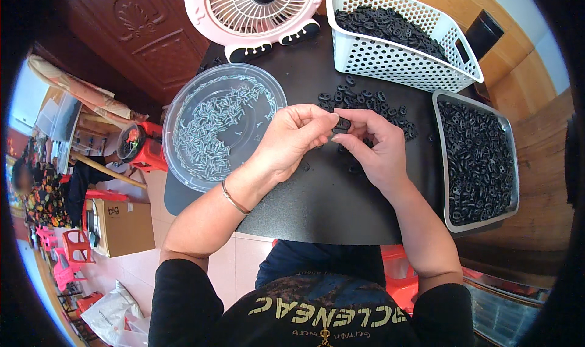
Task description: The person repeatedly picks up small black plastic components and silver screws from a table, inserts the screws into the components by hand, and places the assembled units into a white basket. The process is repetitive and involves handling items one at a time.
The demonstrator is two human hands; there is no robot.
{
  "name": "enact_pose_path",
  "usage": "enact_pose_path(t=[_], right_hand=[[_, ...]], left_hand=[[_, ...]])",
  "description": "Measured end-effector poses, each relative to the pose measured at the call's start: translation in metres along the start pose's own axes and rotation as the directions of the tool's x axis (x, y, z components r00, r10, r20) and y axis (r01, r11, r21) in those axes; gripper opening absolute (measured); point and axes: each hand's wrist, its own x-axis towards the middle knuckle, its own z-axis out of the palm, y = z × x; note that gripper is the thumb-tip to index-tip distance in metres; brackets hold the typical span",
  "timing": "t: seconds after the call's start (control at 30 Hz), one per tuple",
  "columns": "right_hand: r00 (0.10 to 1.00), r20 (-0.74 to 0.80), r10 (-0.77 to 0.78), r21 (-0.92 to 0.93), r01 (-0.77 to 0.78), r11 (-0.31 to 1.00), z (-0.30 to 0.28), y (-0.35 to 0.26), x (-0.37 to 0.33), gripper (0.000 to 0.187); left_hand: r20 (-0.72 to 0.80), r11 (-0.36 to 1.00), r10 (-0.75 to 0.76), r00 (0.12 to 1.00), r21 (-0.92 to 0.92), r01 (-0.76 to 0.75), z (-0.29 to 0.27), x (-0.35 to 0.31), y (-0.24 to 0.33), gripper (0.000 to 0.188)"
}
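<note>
Over the middle of the dark table, my two hands meet around a small black oval plastic piece (342, 126). My right hand (382, 149) grips the piece between thumb and fingers. Beside it, the thumb and forefinger of my left hand (291, 135) are pinched together at the piece's left edge; whatever they hold is too small to make out. Loose black plastic pieces (365, 97) lie scattered just beyond my hands. To the left stands a round clear plastic tub (177, 167) with many small silvery screws (210, 124) in it.
A white perforated basket (396, 63) heaped with black pieces stands at the back right. A metal-rimmed tray (446, 194) of similar pieces lies along the right edge. Behind the tub is a pink fan (234, 39). A cardboard box (128, 228) sits on the floor at left.
</note>
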Motion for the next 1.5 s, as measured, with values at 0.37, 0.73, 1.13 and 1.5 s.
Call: enact_pose_path(t=[0.37,0.73,1.13,1.5], right_hand=[[0.999,-0.034,-0.039,-0.025,0.038,0.999,-0.0021,-0.0007,-0.0005,0.036],[0.999,-0.001,-0.036,0.013,0.036,0.999,-0.003,0.0024,-0.0007,0.036],[0.998,-0.038,-0.052,-0.004,0.052,0.999,0.0002,0.0006,0.0009,0.033],[0.995,-0.067,-0.068,-0.072,0.063,0.995,0.0007,-0.002,-0.0001,0.031]], left_hand=[[0.04,1.0,0.013,0.999,-0.016,-0.012,-0.0018,-0.0009,-0.0014,0.01],[0.054,1.0,0.007,0.999,-0.01,-0.006,-0.0035,-0.0001,-0.0014,0.01],[0.029,1.0,0.019,0.999,-0.016,-0.018,0.0021,-0.0009,-0.0013,0.01],[0.037,1.0,-0.013,0.999,-0.009,0.013,0.0018,-0.0013,-0.0019,0.011]])
